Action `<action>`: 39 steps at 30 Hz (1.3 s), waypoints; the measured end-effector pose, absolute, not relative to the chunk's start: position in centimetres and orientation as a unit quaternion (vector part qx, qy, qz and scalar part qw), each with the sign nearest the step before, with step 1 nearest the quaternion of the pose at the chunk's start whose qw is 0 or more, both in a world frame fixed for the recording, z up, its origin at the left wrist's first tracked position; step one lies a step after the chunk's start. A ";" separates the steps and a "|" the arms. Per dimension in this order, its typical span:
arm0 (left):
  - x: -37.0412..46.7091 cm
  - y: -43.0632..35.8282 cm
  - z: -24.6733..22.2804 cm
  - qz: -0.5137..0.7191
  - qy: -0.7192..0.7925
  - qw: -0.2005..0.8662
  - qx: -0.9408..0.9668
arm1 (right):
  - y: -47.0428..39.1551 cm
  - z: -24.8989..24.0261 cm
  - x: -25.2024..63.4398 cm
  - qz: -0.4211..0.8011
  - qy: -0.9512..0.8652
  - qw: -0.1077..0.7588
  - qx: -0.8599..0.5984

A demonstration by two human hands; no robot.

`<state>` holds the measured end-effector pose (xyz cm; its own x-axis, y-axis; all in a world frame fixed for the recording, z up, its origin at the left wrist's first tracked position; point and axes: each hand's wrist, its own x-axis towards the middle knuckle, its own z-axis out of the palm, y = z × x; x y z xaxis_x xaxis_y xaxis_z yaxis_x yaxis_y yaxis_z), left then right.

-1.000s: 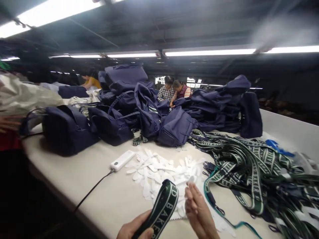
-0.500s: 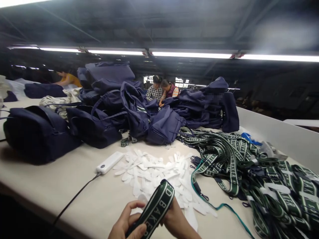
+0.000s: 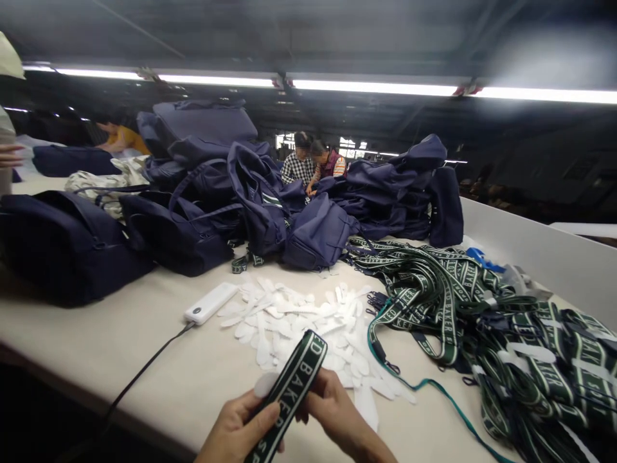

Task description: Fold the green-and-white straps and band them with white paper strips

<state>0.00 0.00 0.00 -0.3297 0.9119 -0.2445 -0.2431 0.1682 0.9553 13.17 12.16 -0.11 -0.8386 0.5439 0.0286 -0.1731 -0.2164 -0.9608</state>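
A folded green webbing strap [image 3: 297, 379] with white lettering slants up between my hands, over the near table edge. My left hand [image 3: 236, 421] is closed round its lower part, thumb across the front face. A rounded white strip [image 3: 265, 384] sticks up by the left fingertips, against the strap's edge. My right hand [image 3: 340, 411] grips the strap from behind on the right; some of its fingers are hidden by it. Just beyond lies a loose heap of white strips [image 3: 289, 315].
Many similar straps [image 3: 448, 296] are piled on the right, with a teal cord [image 3: 434, 384] beside them. A white power bank [image 3: 211, 303] with a black cable lies on the left. Navy bags [image 3: 318, 231] are heaped behind. Several people work further back.
The strap and both hands sit slightly higher and further left in view. My right hand shows more clearly beside the strap, and the white strip at my left fingers is plainer.
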 end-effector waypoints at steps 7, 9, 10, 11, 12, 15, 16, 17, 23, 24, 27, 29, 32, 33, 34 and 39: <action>-0.6 0.1 1.8 0.558 0.640 0.439 0.295 | 13.1 0.0 13.3 0.746 -0.596 0.234 -0.183; -0.4 0.3 2.0 0.559 0.639 0.438 0.296 | 13.2 -0.7 13.0 0.740 -0.589 0.240 -0.216; -0.3 0.3 2.1 0.558 0.636 0.443 0.294 | 13.2 -1.0 12.9 0.742 -0.582 0.241 -0.229; -0.2 0.3 2.1 0.558 0.633 0.451 0.291 | 13.1 -1.2 12.8 0.745 -0.575 0.241 -0.238; -0.1 0.3 2.1 0.557 0.629 0.459 0.288 | 13.0 -1.2 12.7 0.748 -0.568 0.241 -0.243; 0.0 0.2 2.0 0.558 0.623 0.473 0.279 | 12.7 -1.0 12.4 0.755 -0.562 0.234 -0.245; -0.1 0.1 1.9 0.557 0.622 0.474 0.277 | 12.7 -0.8 12.4 0.755 -0.563 0.232 -0.243; -0.2 0.1 1.8 0.557 0.623 0.474 0.277 | 12.7 -0.7 12.4 0.754 -0.566 0.229 -0.241; -1.1 0.1 0.2 0.545 0.676 0.379 0.321 | 12.2 -1.4 12.9 0.701 -0.621 0.226 -0.269; -1.2 0.2 -0.2 0.541 0.686 0.352 0.337 | 12.0 -1.6 13.0 0.678 -0.636 0.235 -0.284; -1.2 0.6 -1.3 0.520 0.713 0.280 0.378 | 11.0 -2.4 13.2 0.596 -0.685 0.262 -0.327; -1.0 0.7 -1.8 0.495 0.730 0.252 0.398 | 10.5 -2.9 13.3 0.571 -0.702 0.263 -0.334; -0.8 0.8 -2.2 0.483 0.726 0.268 0.409 | 10.0 -3.5 13.4 0.623 -0.663 0.249 -0.331; -0.7 0.8 -2.3 0.485 0.718 0.290 0.406 | 10.0 -3.6 13.5 0.656 -0.634 0.234 -0.336; -0.6 0.7 -2.3 0.488 0.710 0.316 0.398 | 10.0 -3.7 13.6 0.689 -0.601 0.215 -0.344; -0.2 0.3 -3.2 0.503 0.678 0.423 0.328 | 9.5 -3.9 14.4 0.730 -0.527 0.246 -0.358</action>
